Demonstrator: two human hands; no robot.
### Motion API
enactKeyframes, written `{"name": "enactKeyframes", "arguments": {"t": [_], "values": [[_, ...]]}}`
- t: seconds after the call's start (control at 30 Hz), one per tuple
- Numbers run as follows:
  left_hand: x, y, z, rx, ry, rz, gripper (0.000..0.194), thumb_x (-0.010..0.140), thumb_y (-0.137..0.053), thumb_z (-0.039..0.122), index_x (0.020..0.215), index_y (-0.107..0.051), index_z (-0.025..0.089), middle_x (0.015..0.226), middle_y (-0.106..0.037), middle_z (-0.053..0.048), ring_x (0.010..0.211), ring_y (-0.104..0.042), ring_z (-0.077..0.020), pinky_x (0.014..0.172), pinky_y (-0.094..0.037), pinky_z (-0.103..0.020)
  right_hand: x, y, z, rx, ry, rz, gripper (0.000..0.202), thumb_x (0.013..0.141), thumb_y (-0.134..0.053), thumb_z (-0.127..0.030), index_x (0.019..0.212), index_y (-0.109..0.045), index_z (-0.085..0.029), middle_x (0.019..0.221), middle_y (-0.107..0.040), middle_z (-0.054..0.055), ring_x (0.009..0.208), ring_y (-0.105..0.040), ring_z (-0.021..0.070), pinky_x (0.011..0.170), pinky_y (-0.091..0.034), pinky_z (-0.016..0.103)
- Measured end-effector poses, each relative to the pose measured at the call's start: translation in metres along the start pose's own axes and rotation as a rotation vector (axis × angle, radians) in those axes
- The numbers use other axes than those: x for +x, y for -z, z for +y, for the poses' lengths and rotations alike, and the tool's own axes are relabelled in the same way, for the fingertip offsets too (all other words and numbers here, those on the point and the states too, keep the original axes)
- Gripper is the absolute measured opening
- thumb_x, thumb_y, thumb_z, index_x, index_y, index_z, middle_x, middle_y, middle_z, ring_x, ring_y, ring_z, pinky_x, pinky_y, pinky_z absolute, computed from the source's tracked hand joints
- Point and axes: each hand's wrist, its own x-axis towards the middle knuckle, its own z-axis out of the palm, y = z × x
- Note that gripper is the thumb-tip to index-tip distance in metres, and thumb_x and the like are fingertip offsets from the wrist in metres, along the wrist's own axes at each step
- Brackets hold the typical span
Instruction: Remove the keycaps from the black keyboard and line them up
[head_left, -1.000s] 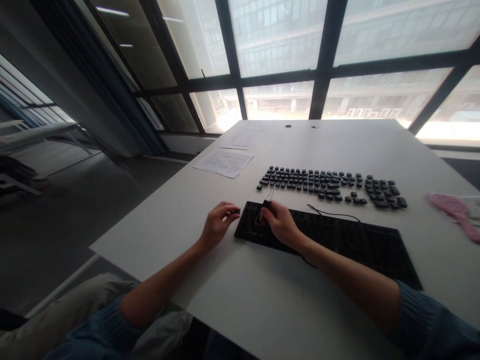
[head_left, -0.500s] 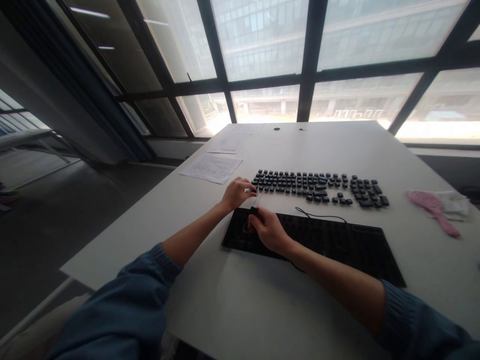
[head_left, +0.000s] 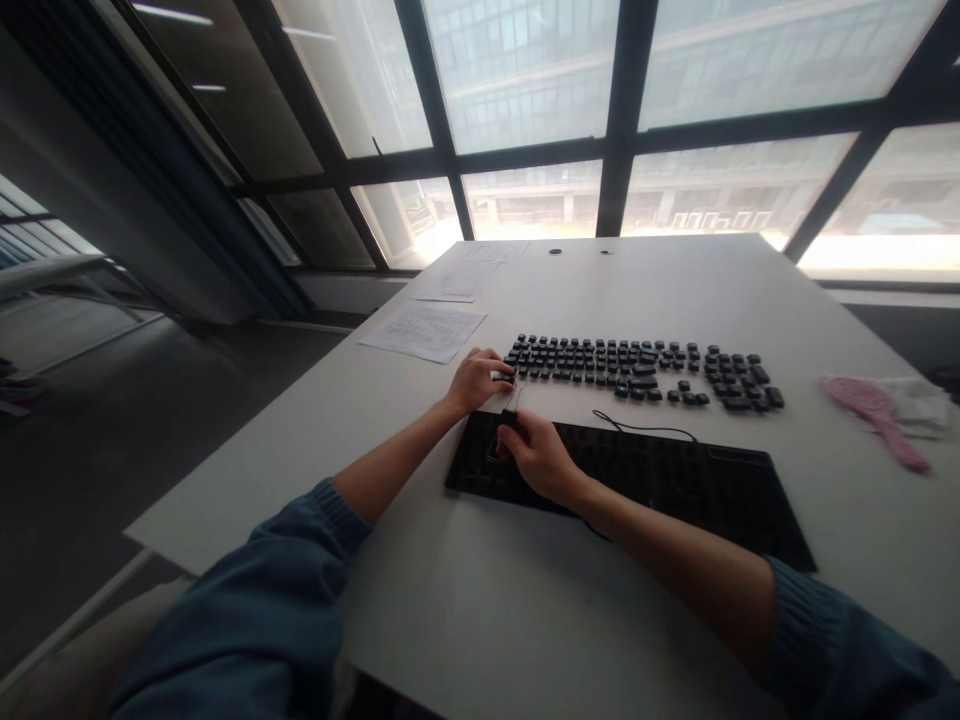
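My right hand (head_left: 534,448) is closed round a keycap puller (head_left: 509,416), whose black handle shows above the fist and whose thin wires point away from me. It is held over the left end of a black keyboard base (head_left: 675,490). Just beyond the wires, my left hand (head_left: 477,382) pinches a black keycap (head_left: 503,377) down at the near left corner of the laid-out keycaps (head_left: 581,358). These keycaps stand in rows on the table behind the keyboard, in the keyboard's own pattern. My left fingertips partly cover the pinched one.
A black cable (head_left: 645,428) loops out behind the keyboard. Printed sheets (head_left: 422,332) lie on the white table (head_left: 262,490) at the left. To the right are a pink hairbrush-shaped thing (head_left: 874,410) and a crumpled white tissue or bag (head_left: 922,408). Large windows rise beyond the table.
My left hand has lowered the keycap to the table at the end of the near row, its fingers closer together. My right hand keeps its grip on the puller and has hardly moved.
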Motion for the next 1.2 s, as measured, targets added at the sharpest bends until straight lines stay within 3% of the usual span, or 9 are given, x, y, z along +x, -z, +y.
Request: {"name": "enactKeyframes", "arguments": {"t": [0.1,0.2,0.37,0.47,0.57,0.67,0.87,1.03,1.2], "values": [[-0.001,0.013,0.005,-0.031,0.005,0.026,0.025,0.070,-0.082,0.030,0.094,-0.077,0.023,0.091,-0.066,-0.003,0.092,-0.057,-0.0222,0.089,-0.047,-0.037,-0.001,0.000,0.000,0.005,-0.003,0.007,0.019,0.092,-0.051,-0.028,0.076,-0.055,-0.019,0.067,-0.062,-0.001,0.059,-0.057,0.0143,0.060,-0.044,0.026],[-0.018,0.042,0.015,-0.063,-0.005,0.097,0.023,0.076,-0.079,0.032,0.097,-0.075,0.023,0.088,-0.066,-0.003,0.090,-0.057,-0.0207,0.090,-0.045,-0.037,-0.001,0.000,-0.001,0.006,0.000,0.015,0.019,0.093,-0.051,-0.028,0.076,-0.055,-0.019,0.067,-0.062,0.000,0.060,-0.058,0.0146,0.060,-0.044,0.026],[-0.088,0.089,0.045,-0.075,0.002,0.024,0.012,0.083,-0.072,0.031,0.092,-0.074,0.024,0.088,-0.066,-0.003,0.089,-0.058,-0.0195,0.084,-0.046,-0.034,-0.001,0.000,0.001,-0.018,-0.001,0.017,0.021,0.094,-0.052,-0.030,0.076,-0.057,-0.019,0.067,-0.063,0.000,0.061,-0.059,0.0148,0.060,-0.044,0.026],[-0.132,0.098,0.063,-0.060,-0.006,-0.091,0.005,0.086,-0.070,0.027,0.087,-0.074,0.025,0.087,-0.064,-0.003,0.088,-0.057,-0.0185,0.081,-0.047,-0.032,-0.002,-0.001,0.001,-0.031,0.000,0.023,0.022,0.094,-0.052,-0.031,0.076,-0.056,-0.019,0.067,-0.063,0.001,0.061,-0.059,0.0152,0.061,-0.045,0.026],[-0.158,0.097,0.074,0.001,-0.031,-0.163,0.007,0.087,-0.067,0.023,0.085,-0.074,0.024,0.088,-0.063,-0.004,0.088,-0.056,-0.0187,0.079,-0.048,-0.033,-0.002,-0.001,0.000,-0.037,0.000,0.021,0.023,0.094,-0.052,-0.032,0.076,-0.057,-0.018,0.066,-0.063,0.002,0.061,-0.060,0.0159,0.061,-0.046,0.027],[-0.163,0.094,0.080,0.090,-0.065,-0.187,0.009,0.088,-0.065,0.021,0.085,-0.073,0.023,0.089,-0.063,-0.005,0.088,-0.055,-0.0193,0.078,-0.048,-0.034,-0.002,-0.001,-0.002,-0.030,-0.005,0.023,0.024,0.093,-0.053,-0.034,0.076,-0.057,-0.018,0.065,-0.064,0.002,0.060,-0.060,0.0164,0.060,-0.046,0.027],[-0.153,0.090,0.088,0.249,-0.076,-0.256,0.010,0.088,-0.064,0.021,0.081,-0.071,0.021,0.090,-0.062,-0.005,0.087,-0.055,-0.0200,0.078,-0.047,-0.034,-0.002,-0.002,-0.004,-0.001,-0.010,0.023,0.022,0.092,-0.054,-0.033,0.076,-0.057,-0.018,0.065,-0.063,0.002,0.059,-0.059,0.0162,0.058,-0.046,0.027],[-0.143,0.087,0.092,0.380,-0.128,-0.324,0.009,0.085,-0.062,0.016,0.078,-0.066,0.018,0.091,-0.062,-0.007,0.085,-0.054,-0.0217,0.075,-0.047,-0.035,-0.002,-0.001,-0.010,-0.021,0.024,0.027,0.021,0.091,-0.056,-0.032,0.077,-0.061,-0.017,0.073,-0.067,0.004,0.069,-0.062,0.0178,0.067,-0.049,0.029],[-0.137,0.088,0.090,0.369,-0.177,-0.376,0.006,0.082,-0.063,0.014,0.077,-0.063,0.017,0.091,-0.062,-0.007,0.085,-0.055,-0.0213,0.076,-0.047,-0.034,0.001,0.001,-0.024,0.058,0.007,-0.024,0.019,0.090,-0.056,-0.032,0.082,-0.063,-0.016,0.080,-0.071,0.007,0.078,-0.068,0.0206,0.075,-0.052,0.031]]}}
